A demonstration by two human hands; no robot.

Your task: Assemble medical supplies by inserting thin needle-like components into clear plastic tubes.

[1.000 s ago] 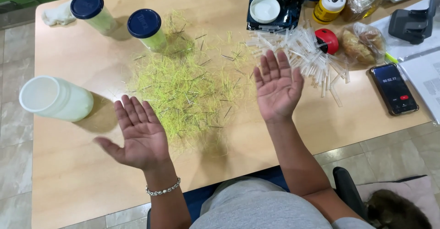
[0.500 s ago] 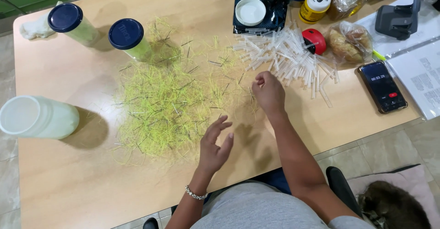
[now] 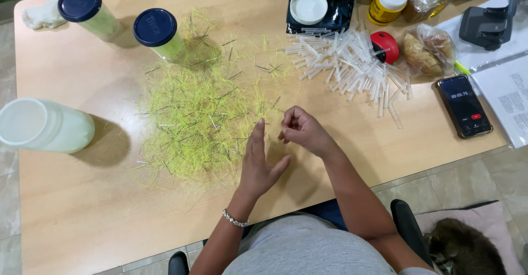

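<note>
Phone screen: lay near the table's right edge, a dark rectangle with a small red button.
Yellow jar: stood at the far edge, white lid.
Clear bags: held bread, beside the phone.

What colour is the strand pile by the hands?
Yellow-green strand pile, seen in the head view.

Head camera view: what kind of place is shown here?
Probably an office desk used for handwork: a light wooden table holds a black hole punch, white printed papers and a heap of clear plastic tubes.
</note>
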